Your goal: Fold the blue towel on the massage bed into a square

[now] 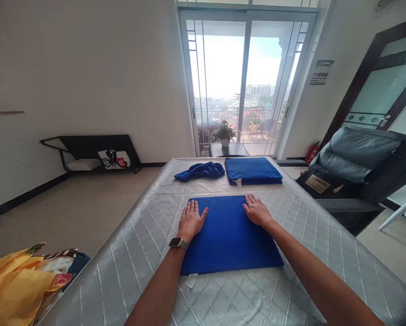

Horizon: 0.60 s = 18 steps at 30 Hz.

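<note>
A blue cloth (228, 240), folded into a flat rectangle, lies on the silver quilted mattress (148, 240) in front of me. My left hand (192, 220) rests flat on its far left corner, fingers outstretched and thumb apart. On the far right corner my right hand (256, 210) lies open in the same way, palm down. A small white label (191, 280) sticks out from the cloth's near left edge. Beyond it are a crumpled blue cloth (201, 170) at the left and a stack of folded blue cloths (252, 170) at the right.
A heap of yellow and patterned fabric (17, 287) lies beside the mattress at the lower left. To the right stands a dark armchair (355, 156). Behind the mattress, a potted plant (225, 134) sits on a chair before the glass sliding door (219, 77).
</note>
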{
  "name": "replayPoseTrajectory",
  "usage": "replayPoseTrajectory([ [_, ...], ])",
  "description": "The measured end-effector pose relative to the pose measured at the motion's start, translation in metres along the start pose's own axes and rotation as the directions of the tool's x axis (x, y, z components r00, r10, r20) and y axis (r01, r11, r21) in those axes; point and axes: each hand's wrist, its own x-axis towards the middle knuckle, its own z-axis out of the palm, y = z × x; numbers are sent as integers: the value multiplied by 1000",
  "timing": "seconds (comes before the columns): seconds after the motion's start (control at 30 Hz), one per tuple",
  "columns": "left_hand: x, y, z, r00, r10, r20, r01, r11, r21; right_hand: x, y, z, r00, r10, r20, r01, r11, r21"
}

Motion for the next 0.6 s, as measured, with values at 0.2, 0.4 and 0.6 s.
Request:
replayPoseTrajectory([
  [0.2, 0, 0, 0, 1000, -4, 3, 4, 1000, 19, 16, 8, 15, 1000, 13, -18, -12, 999, 50],
  [0.4, 0, -1, 2, 999, -10, 37, 9, 1000, 29, 14, 9, 18, 999, 18, -47, -14, 997, 81],
  [0.6, 2, -2, 3, 998, -18, 55, 16, 999, 45, 12, 5, 15, 998, 33, -59, -27, 994, 104],
])
